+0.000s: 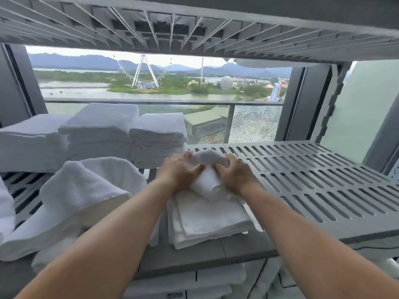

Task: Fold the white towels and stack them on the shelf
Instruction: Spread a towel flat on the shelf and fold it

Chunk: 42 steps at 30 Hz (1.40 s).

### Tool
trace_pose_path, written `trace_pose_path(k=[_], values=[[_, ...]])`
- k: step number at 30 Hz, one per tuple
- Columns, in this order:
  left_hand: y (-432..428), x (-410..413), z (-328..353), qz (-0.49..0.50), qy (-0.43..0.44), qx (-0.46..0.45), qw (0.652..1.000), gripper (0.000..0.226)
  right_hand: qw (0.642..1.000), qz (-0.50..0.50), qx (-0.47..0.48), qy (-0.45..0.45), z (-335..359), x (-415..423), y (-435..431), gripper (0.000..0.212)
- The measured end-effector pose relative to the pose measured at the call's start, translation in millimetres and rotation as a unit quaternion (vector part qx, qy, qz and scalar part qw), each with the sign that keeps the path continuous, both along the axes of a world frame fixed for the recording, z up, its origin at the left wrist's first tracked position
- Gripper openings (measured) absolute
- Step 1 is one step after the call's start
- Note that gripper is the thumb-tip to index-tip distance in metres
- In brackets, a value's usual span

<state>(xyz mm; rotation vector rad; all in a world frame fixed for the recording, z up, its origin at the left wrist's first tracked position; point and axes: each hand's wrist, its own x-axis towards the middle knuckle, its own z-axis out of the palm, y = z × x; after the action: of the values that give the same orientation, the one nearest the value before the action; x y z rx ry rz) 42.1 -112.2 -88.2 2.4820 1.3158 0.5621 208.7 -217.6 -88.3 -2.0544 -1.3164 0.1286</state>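
A small rolled white towel (207, 181) lies on top of a low pile of folded white towels (210, 221) at the front of the grey slotted shelf (313, 186). My left hand (179, 172) grips the roll from its left side. My right hand (234, 172) grips it from the right, thumbs nearly meeting over the cloth. Three taller stacks of folded white towels (101, 130) stand at the back left of the shelf. A loose, bulky white towel (71, 201) lies crumpled at the front left.
An upper grey shelf (194, 24) hangs close overhead. Behind the shelf is a window (172, 83) with a balcony rail and a cracked glass panel (254, 124). A grey upright post (332, 100) stands at the back right. More white towels (183, 283) lie on the level below.
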Motion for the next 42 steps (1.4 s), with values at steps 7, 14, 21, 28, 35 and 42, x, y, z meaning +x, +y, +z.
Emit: trace_pose_path(k=[7,14,21,28,35,42], values=[[-0.1,36.1,6.9,0.020,-0.057,0.050,0.997,0.030,0.976,0.039,0.104,0.186,2.6,24.4,14.4,0.014],[-29.1,121.3,17.1,0.044,-0.112,0.074,0.990,0.025,0.967,0.038,0.181,0.176,7.8,103.3,-12.0,0.012],[-88.4,251.7,22.9,0.041,-0.132,0.077,0.987,0.031,0.977,-0.045,0.190,0.085,2.0,230.2,-57.4,0.028],[-105.3,274.8,12.6,0.074,-0.166,0.069,0.981,0.036,0.986,-0.099,0.132,-0.025,-13.5,283.4,-70.3,0.043],[-100.6,247.3,7.3,0.209,0.061,-0.057,0.974,0.041,0.994,0.058,0.044,-0.079,-16.3,257.2,-47.5,0.071],[-96.6,236.8,7.5,0.161,0.014,-0.015,0.987,0.014,0.997,0.024,0.069,-0.018,-14.8,258.7,-27.9,0.044]])
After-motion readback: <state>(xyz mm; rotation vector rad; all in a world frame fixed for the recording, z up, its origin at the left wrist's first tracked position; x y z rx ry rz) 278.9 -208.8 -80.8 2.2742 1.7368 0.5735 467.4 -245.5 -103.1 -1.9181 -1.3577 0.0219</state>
